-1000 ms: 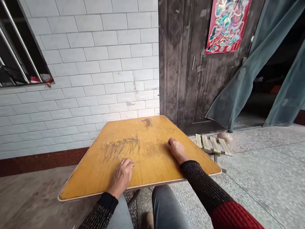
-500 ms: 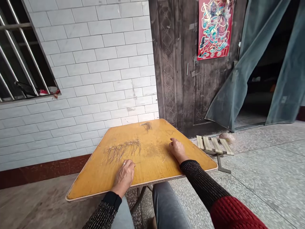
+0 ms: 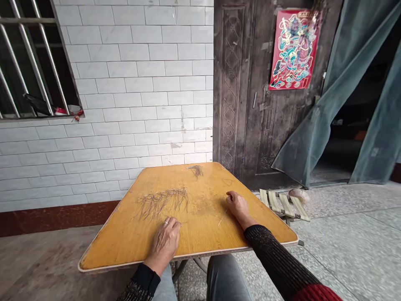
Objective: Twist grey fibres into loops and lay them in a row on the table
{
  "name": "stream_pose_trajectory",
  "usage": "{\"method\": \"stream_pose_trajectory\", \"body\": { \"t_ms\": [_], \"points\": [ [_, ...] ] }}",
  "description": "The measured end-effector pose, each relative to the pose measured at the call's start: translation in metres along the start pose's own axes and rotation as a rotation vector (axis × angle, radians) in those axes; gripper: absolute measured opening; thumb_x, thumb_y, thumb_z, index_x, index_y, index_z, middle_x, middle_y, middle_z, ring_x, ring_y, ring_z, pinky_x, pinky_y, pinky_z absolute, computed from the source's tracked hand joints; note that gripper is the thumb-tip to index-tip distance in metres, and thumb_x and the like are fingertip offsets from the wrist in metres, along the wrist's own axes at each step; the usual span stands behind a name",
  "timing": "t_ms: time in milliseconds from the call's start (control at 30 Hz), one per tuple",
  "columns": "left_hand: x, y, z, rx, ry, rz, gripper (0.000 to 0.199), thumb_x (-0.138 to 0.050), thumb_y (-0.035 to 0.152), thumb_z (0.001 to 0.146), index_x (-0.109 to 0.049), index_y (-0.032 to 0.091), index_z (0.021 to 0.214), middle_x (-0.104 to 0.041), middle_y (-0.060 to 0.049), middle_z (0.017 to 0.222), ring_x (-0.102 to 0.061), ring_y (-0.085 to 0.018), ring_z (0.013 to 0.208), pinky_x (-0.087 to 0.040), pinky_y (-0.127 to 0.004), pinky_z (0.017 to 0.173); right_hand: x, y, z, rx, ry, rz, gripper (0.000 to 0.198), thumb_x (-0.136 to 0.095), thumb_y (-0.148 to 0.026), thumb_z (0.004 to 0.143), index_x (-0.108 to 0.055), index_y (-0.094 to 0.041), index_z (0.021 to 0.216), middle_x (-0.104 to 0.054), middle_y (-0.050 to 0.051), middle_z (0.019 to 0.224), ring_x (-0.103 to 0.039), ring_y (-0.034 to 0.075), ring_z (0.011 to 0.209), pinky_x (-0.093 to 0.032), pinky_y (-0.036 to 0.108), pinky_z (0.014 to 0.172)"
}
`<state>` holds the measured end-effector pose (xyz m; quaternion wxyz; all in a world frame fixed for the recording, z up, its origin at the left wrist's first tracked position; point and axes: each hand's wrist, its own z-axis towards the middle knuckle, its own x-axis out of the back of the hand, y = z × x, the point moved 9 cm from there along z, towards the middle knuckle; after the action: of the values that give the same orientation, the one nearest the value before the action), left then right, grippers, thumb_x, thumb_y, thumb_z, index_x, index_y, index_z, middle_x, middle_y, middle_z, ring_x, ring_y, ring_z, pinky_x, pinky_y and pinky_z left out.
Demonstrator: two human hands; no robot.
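Both hands rest on a yellow wooden tabletop (image 3: 200, 238). My left hand (image 3: 166, 240), a ring on one finger, lies near the front edge with its fingers curled and closed; whatever they hold is hidden. Beyond it lies a row of thin brown strands (image 3: 163, 200), looped at the top with loose ends trailing toward me. To the right, my right hand (image 3: 238, 207) is closed too, thumb and forefinger together, and anything between them is too fine to make out. A thin pale sliver (image 3: 222, 218) lies just left of that hand.
Another bunch of brown strands (image 3: 197, 170) lies at the table's far end. A white tiled wall (image 3: 140, 100) and a dark door (image 3: 238, 104) stand behind. Right of the table is a low strapped stool (image 3: 283, 204), with a round pale object (image 3: 299, 195) beside it.
The view has shifted a little, so the table sits lower in it. Both hands keep nearly the same place and closed shape on the tabletop.
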<state>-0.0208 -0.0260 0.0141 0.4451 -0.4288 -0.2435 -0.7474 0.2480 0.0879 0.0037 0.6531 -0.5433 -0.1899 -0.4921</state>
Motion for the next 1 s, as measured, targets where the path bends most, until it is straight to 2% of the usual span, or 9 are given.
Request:
{"method": "stream_pose_trajectory", "body": {
  "t_ms": [267,500,567,633,700,767,833,900,1000],
  "points": [
    [-0.004,-0.002,0.0,0.036,-0.029,0.006,0.025,-0.037,0.002,0.082,-0.057,0.017,0.076,-0.057,-0.005,0.085,-0.051,-0.019,0.082,-0.042,-0.03,0.07,-0.001,0.0,0.004,-0.007,0.02,0.034,0.034,-0.038,-0.016,0.079,-0.063,-0.015,0.102,-0.064,0.009,0.107,-0.06,0.021,0.095,-0.041,0.027,0.076],
    [0.002,0.011,-0.003,-0.036,-0.012,0.03,0.023,-0.039,0.005,0.082,-0.056,0.018,0.09,-0.057,-0.005,0.088,-0.052,-0.021,0.083,-0.041,-0.033,0.071,0.001,0.007,0.003,-0.052,0.056,0.205,0.037,-0.038,-0.017,0.079,-0.059,-0.011,0.109,-0.063,0.014,0.105,-0.058,0.024,0.095,-0.041,0.032,0.079],
    [0.01,0.017,0.001,-0.074,0.003,0.065,0.024,-0.039,0.004,0.082,-0.056,0.018,0.094,-0.057,-0.006,0.087,-0.052,-0.021,0.082,-0.04,-0.035,0.073,-0.001,0.008,0.006,-0.067,0.042,0.308,0.039,-0.038,-0.019,0.08,-0.057,-0.01,0.112,-0.065,0.013,0.095,-0.06,0.022,0.088,-0.043,0.03,0.075],
    [0.017,0.021,0.012,-0.107,0.0,0.061,0.023,-0.039,0.005,0.081,-0.057,0.018,0.09,-0.057,-0.007,0.084,-0.052,-0.021,0.08,-0.04,-0.037,0.074,-0.004,0.004,0.012,-0.09,0.003,0.436,0.04,-0.038,-0.022,0.08,-0.055,-0.007,0.113,-0.066,0.01,0.076,-0.061,0.019,0.072,-0.045,0.028,0.064],
    [0.021,0.017,0.03,-0.104,-0.018,-0.045,0.019,-0.042,0.009,0.081,-0.058,0.018,0.082,-0.058,-0.007,0.083,-0.052,-0.021,0.08,-0.039,-0.036,0.073,-0.01,-0.004,0.021,-0.124,-0.052,0.574,0.037,-0.038,-0.023,0.08,-0.057,-0.006,0.107,-0.061,0.006,0.061,-0.059,0.015,0.057,-0.043,0.024,0.052],
    [0.019,0.002,0.055,-0.007,-0.025,-0.277,0.016,-0.046,0.013,0.079,-0.06,0.018,0.083,-0.059,-0.007,0.084,-0.053,-0.022,0.084,-0.039,-0.035,0.075,-0.017,-0.019,0.029,-0.146,-0.109,0.707,0.03,-0.04,-0.022,0.078,-0.059,-0.008,0.097,-0.056,0.002,0.055,-0.056,0.012,0.05,-0.04,0.02,0.046],
    [0.002,-0.022,0.079,0.208,-0.052,-0.665,0.015,-0.048,0.014,0.076,-0.062,0.018,0.082,-0.062,-0.006,0.085,-0.055,-0.02,0.084,-0.04,-0.033,0.076,-0.023,-0.039,0.035,-0.137,-0.162,0.823,0.024,-0.044,-0.024,0.076,-0.06,-0.011,0.088,-0.053,0.0,0.052,-0.053,0.01,0.046,-0.038,0.019,0.042],
    [-0.015,-0.032,0.099,0.29,-0.059,-0.753,0.019,-0.044,0.018,0.078,-0.061,0.016,0.084,-0.063,-0.005,0.08,-0.057,-0.018,0.073,-0.042,-0.03,0.067,-0.029,-0.061,0.036,-0.106,-0.199,0.916,0.021,-0.047,-0.026,0.074,-0.059,-0.012,0.085,-0.051,-0.002,0.052,-0.051,0.008,0.044,-0.036,0.018,0.04],
    [-0.039,-0.032,0.118,0.351,-0.062,-0.87,0.026,-0.039,0.026,0.081,-0.059,0.012,0.088,-0.064,-0.007,0.079,-0.059,-0.016,0.067,-0.043,-0.026,0.057,-0.037,-0.087,0.027,-0.043,-0.225,1.009,0.024,-0.05,-0.03,0.073,-0.058,-0.013,0.087,-0.05,-0.003,0.055,-0.049,0.008,0.044,-0.036,0.018,0.039]
  ]
}}
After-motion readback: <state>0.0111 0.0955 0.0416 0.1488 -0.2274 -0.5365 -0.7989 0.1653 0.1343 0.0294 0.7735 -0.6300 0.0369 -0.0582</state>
